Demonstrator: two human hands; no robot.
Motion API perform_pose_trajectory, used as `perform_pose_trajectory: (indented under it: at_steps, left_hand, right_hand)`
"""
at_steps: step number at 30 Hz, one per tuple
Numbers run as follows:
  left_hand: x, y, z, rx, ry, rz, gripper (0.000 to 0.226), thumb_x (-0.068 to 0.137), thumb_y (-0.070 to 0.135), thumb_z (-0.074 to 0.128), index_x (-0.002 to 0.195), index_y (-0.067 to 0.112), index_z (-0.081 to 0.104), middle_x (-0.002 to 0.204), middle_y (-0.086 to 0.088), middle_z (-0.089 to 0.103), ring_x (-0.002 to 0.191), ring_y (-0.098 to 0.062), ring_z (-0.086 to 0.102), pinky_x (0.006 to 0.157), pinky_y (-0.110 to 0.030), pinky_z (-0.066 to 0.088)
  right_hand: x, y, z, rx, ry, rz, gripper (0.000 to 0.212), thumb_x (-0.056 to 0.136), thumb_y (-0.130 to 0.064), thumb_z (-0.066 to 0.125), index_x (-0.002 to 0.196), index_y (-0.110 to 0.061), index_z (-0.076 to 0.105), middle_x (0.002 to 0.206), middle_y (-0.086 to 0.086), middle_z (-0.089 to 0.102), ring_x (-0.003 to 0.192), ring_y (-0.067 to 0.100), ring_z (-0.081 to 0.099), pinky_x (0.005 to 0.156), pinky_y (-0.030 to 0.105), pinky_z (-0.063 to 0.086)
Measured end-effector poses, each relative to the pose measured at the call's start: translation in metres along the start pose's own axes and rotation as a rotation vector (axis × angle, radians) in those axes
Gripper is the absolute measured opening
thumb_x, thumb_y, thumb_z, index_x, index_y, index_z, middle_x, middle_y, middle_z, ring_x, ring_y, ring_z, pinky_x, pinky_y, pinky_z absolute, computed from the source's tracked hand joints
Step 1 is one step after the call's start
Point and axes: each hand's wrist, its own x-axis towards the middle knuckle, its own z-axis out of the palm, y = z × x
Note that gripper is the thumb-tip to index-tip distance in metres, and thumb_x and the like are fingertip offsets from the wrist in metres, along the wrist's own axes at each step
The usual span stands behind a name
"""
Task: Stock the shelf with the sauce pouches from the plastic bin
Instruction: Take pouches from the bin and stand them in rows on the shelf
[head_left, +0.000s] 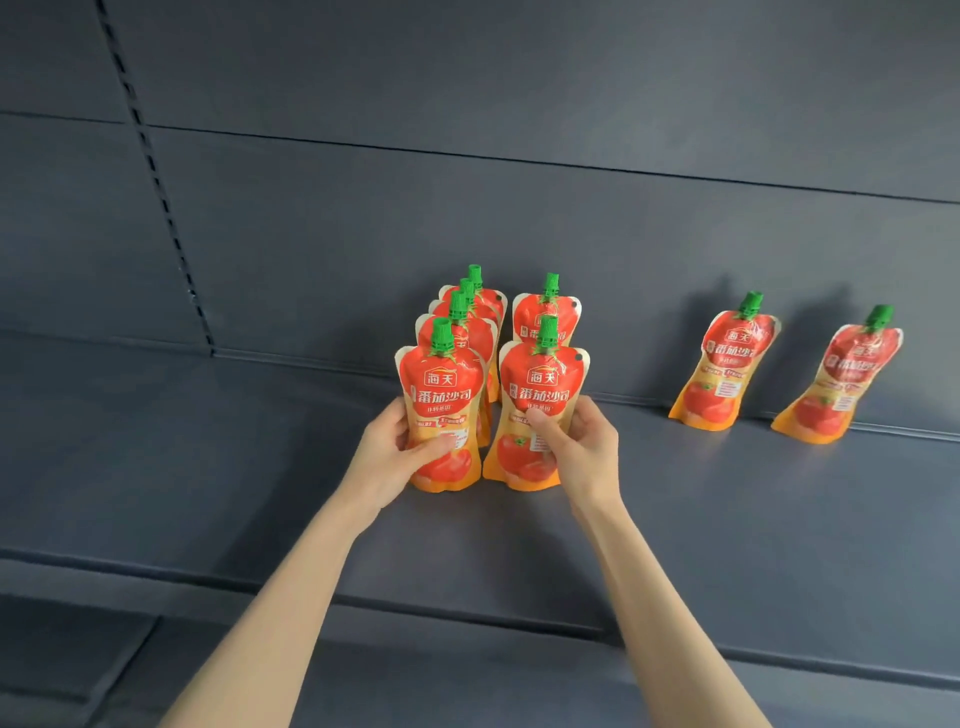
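Your left hand (387, 457) is wrapped round the front-left pouch (441, 415) and your right hand (582, 447) round the front-right pouch (537, 415), both standing mid-shelf w/ more queued behind toward the back edge. These look soft, squishy and slick, probably light, so grip low-to-mid body, not the green cap. The shelf (208, 467) is flat, dark, w/ plenty of room left; two leaning pouches (724, 364) sit near the right back edge.
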Motion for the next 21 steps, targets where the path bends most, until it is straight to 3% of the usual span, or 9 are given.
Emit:
perform_pose_trajectory:
  at_steps: [3,8,12,16,21]
  left_hand:
    - [0.0,-0.008,-0.007,0.011,-0.014,-0.001,0.046,0.072,0.017,0.077,0.113,0.022,0.056,0.111,0.005,0.067,0.102,-0.011,0.065,0.083,-0.028,0.054]
    - [0.008,-0.009,-0.005,0.01,-0.019,0.06,0.036,0.075,0.012,0.075,0.107,0.019,0.059,0.107,0.005,0.068,0.098,-0.011,0.066,0.076,-0.022,0.056]
    - [0.006,-0.019,-0.008,0.019,-0.04,0.069,0.038,0.077,0.014,0.074,0.111,0.016,0.058,0.108,0.006,0.068,0.098,-0.008,0.066,0.078,-0.023,0.055]
    - [0.007,-0.024,-0.012,0.032,-0.037,0.097,0.033,0.079,0.01,0.072,0.107,0.018,0.057,0.104,0.007,0.067,0.094,-0.003,0.066,0.072,-0.017,0.054]
    - [0.012,-0.027,-0.009,0.105,-0.028,0.125,0.031,0.079,0.014,0.073,0.105,0.019,0.057,0.103,0.009,0.067,0.095,-0.006,0.065,0.076,-0.019,0.054]
  right_hand:
    - [-0.007,0.001,0.0,-0.009,-0.007,-0.036,0.018,0.082,-0.011,0.07,0.097,-0.018,0.063,0.091,-0.003,0.072,0.08,0.008,0.07,0.066,0.018,0.053]
    - [-0.018,0.009,0.001,-0.089,0.008,-0.062,0.027,0.08,-0.003,0.07,0.103,-0.012,0.058,0.094,-0.004,0.068,0.078,0.0,0.067,0.064,0.014,0.052]
    - [-0.022,0.02,0.0,-0.137,0.022,-0.054,0.033,0.08,-0.003,0.071,0.103,-0.021,0.055,0.1,0.0,0.068,0.088,0.006,0.067,0.07,0.018,0.055]
    - [-0.022,0.025,-0.001,-0.167,0.018,-0.014,0.037,0.081,-0.007,0.071,0.111,-0.016,0.053,0.11,0.005,0.066,0.099,0.018,0.065,0.084,0.031,0.056]
    - [-0.023,0.024,-0.001,-0.168,0.018,-0.003,0.035,0.082,-0.009,0.07,0.112,-0.016,0.053,0.111,0.006,0.066,0.101,0.019,0.065,0.085,0.032,0.055]
